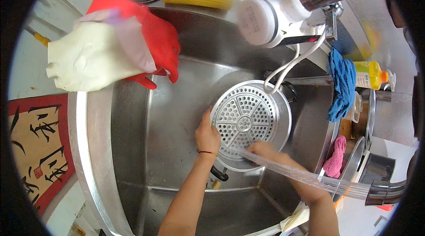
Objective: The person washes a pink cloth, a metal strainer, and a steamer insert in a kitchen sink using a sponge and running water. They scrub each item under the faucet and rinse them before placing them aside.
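Note:
A round aluminium steamer tray, pierced with many small holes, is tilted inside the stainless steel sink. My left hand, with a thin band at the wrist, grips its left rim. Over the tray's lower right is my right hand, blurred, its fingers on or just above the surface; whether it holds anything is unclear. A stream of water from the faucet spout crosses my right forearm and reaches the tray. Under the tray shows a metal pan with a black handle at lower left.
Red and white rubber gloves hang over the sink's far left edge. A white faucet unit with a looped cord juts over the basin. Along the right rim lie a blue cloth, a pink cloth and a yellow soap bottle.

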